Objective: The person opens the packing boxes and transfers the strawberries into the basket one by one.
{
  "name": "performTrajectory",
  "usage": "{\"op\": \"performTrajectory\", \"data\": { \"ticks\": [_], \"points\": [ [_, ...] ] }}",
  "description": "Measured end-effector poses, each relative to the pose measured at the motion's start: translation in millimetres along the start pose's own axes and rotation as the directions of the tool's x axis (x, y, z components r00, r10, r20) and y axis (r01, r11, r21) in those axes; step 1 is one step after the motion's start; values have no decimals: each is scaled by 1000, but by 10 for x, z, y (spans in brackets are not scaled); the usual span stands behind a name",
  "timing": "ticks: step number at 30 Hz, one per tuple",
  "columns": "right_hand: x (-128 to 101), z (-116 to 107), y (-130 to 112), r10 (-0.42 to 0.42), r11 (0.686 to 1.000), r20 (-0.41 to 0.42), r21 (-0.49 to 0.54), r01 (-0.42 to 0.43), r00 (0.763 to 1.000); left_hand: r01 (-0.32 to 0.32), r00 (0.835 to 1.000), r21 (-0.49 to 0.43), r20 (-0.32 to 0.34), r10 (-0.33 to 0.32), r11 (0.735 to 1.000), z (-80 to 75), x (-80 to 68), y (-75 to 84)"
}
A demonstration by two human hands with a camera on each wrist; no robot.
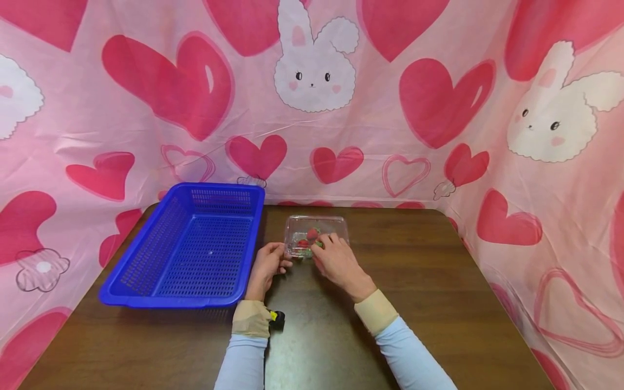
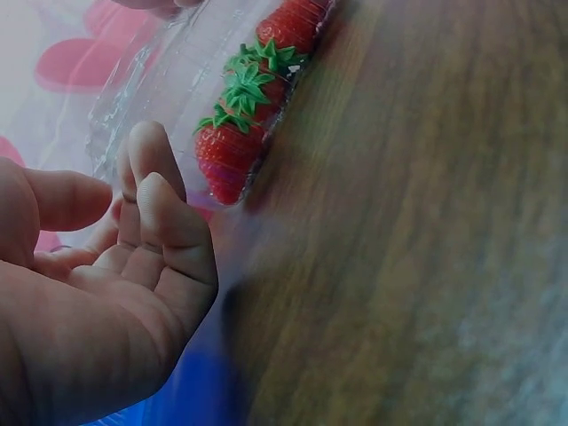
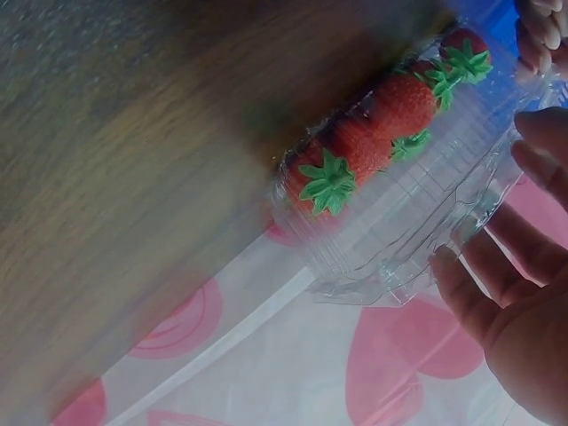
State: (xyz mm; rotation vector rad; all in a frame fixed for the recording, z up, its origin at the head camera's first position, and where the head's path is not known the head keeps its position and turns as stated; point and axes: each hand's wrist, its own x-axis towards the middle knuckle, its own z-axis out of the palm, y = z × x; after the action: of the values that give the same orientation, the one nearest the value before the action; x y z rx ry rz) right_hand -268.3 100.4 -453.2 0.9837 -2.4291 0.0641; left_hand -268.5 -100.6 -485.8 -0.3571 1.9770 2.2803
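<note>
A clear plastic box sits on the table with several red strawberries inside. Their green leaf caps show through the wall in both wrist views, where the strawberries line the bottom of the box. My left hand is at the box's near left corner. In the left wrist view, its thumb and loosely bent fingers stand apart with nothing between them. Over the near right part of the box is my right hand. The right wrist view shows its spread fingertips right at the box's clear rim.
A large blue slotted basket stands left of the box, close beside my left forearm. The brown wooden table reaches back to a pink cloth with hearts and rabbits, which hangs behind and along both sides.
</note>
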Motion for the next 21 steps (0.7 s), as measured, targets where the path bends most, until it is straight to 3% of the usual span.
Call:
{"op": "performTrajectory", "data": {
  "ticks": [6,13,21],
  "points": [
    [16,-1,-7,0,1000,18,3,-1,1000,-14,1000,26,-7,14,1000,-2,4,2],
    [17,-2,-13,21,1000,25,13,-21,999,-88,995,137,-38,95,987,28,0,-18],
    [4,25,-17,3,1000,11,-9,-3,1000,-80,996,139,-36,86,987,22,-8,-41]
  ]
}}
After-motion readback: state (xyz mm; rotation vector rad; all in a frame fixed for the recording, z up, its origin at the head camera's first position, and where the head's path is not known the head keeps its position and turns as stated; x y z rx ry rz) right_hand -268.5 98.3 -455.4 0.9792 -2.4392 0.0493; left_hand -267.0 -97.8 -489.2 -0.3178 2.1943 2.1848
